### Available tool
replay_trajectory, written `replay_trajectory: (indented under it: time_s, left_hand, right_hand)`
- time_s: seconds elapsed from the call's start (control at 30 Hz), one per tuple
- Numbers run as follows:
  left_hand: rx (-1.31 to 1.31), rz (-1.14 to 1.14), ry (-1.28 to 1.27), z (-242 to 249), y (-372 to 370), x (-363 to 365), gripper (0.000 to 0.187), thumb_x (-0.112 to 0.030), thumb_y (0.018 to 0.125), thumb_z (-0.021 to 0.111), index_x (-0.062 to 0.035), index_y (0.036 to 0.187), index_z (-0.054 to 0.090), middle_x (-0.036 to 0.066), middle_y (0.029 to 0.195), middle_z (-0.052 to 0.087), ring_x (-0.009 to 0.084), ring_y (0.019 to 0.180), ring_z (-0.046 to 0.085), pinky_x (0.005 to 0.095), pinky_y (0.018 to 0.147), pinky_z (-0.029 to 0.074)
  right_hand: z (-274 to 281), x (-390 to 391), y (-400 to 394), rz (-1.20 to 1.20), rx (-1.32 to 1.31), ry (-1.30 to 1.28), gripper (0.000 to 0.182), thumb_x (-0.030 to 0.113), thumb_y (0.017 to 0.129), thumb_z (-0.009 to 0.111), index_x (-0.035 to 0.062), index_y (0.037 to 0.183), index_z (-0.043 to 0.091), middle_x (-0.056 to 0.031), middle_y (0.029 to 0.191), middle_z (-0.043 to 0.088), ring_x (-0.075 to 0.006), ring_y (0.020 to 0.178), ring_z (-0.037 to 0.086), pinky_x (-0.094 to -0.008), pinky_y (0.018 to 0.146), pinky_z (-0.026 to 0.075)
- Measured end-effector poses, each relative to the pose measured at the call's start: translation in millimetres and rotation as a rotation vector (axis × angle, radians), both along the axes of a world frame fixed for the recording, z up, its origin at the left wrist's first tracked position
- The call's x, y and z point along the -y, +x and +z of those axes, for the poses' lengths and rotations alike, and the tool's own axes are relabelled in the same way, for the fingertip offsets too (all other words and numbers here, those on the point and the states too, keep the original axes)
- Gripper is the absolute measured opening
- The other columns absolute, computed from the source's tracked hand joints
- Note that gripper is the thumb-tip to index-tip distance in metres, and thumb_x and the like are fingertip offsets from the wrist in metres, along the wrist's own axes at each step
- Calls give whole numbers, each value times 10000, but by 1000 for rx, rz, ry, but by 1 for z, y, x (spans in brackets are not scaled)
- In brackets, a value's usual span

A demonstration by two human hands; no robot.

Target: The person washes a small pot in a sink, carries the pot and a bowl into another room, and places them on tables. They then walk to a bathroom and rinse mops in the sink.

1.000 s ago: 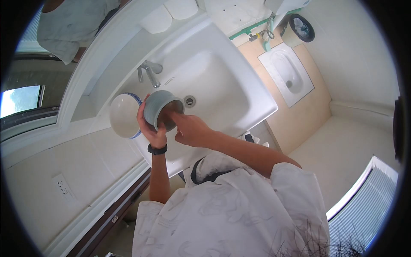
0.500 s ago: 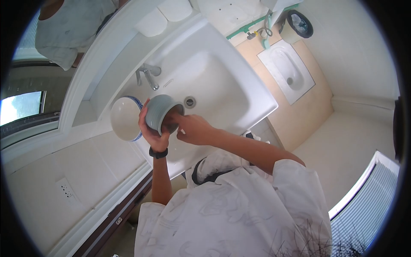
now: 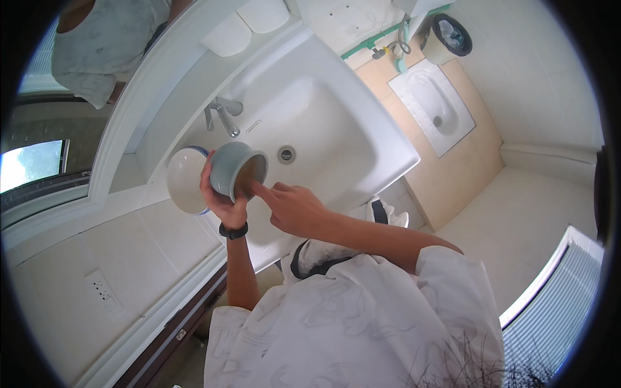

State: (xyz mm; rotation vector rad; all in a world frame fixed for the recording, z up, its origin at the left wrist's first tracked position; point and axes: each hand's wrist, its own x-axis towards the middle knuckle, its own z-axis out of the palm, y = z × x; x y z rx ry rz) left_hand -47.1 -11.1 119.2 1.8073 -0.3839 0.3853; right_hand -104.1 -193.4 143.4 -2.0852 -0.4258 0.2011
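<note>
Over the white sink, the left hand forms a grip clenched around the body of a grey-blue cup. The cup is tilted on its side, mouth facing away from the left palm toward the right hand. Opposite that grip, the right hand is released, holding nothing; its extended fingers reach into the cup's mouth and touch the brown inner surface near the rim. Directly behind the left-hand grip, a white bowl with a blue rim rests on the sink's edge, just beside the cup; whether they touch cannot be determined. Beyond the grip, toward the wall, stands the metal faucet. Past the cup's mouth, the drain lies in the basin, apart from both hands. A dark wristband sits on the left wrist below the grip.
</note>
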Motion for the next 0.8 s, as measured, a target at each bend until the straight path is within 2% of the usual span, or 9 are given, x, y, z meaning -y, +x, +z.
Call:
replay_trajectory:
  time_s: [0.13,0.2,0.3,0.43,0.53,0.6,0.63,0.7,0.8]
  left_hand:
    - [57,-18,79,-4,-2,4,780,-87,672,632,-57,1404,364,256,1444,421,383,1329,430,491,1105,337]
    - [43,-3,39,-5,-4,1,752,-94,684,622,-52,1391,369,268,1438,424,395,1327,430,499,1103,336]
    - [51,21,-2,-7,-5,-4,740,-152,716,654,-44,1388,364,275,1436,422,399,1323,434,504,1099,337]
    - [90,21,65,-5,-3,-4,754,-205,731,688,-38,1389,358,275,1437,422,397,1321,435,506,1099,336]
    - [74,21,17,-8,-5,0,775,-262,742,714,-42,1393,355,274,1436,423,391,1320,437,504,1101,336]
    - [64,13,40,-6,-6,0,766,-264,747,701,-48,1395,355,275,1439,420,390,1317,441,499,1094,350]
    - [62,16,41,-6,-7,-4,766,-264,747,701,-48,1395,355,275,1439,420,390,1317,441,499,1094,350]
    - [21,98,-17,-7,-8,-13,766,-293,762,691,-52,1402,346,278,1440,420,390,1307,452,493,1078,373]
    - [56,120,-1,-4,-8,-18,768,-322,782,680,-57,1411,327,280,1438,422,394,1288,470,495,1059,394]
  right_hand:
    - [-3,-6,14,46,-49,-6,701,41,765,593,103,1420,353,-123,878,659,-285,852,648,-432,672,515]
    - [5,8,10,142,-143,-67,739,73,766,633,61,1435,320,-101,912,685,-268,934,645,-402,685,526]
    - [0,13,1,104,-81,3,703,80,768,637,55,1408,348,-114,924,683,-270,973,636,-396,691,527]
    - [-1,5,4,95,-26,-80,705,91,765,643,55,1407,353,-117,939,683,-267,964,637,-393,696,525]
    - [1,-4,8,78,12,38,680,40,762,588,75,1401,356,-132,909,655,-300,889,633,-428,726,517]
    - [14,-1,11,153,-211,-40,707,36,757,593,71,1416,340,-120,1021,667,-284,925,624,-417,751,522]
    - [18,3,9,157,-214,-39,707,36,757,593,71,1416,340,-120,1021,667,-284,925,624,-417,751,522]
    - [19,19,1,139,-199,70,718,54,772,598,80,1434,322,-94,1173,645,-273,976,607,-414,788,522]
    - [13,21,4,78,-136,64,732,69,783,608,89,1450,306,-77,1295,597,-273,1027,591,-421,822,520]
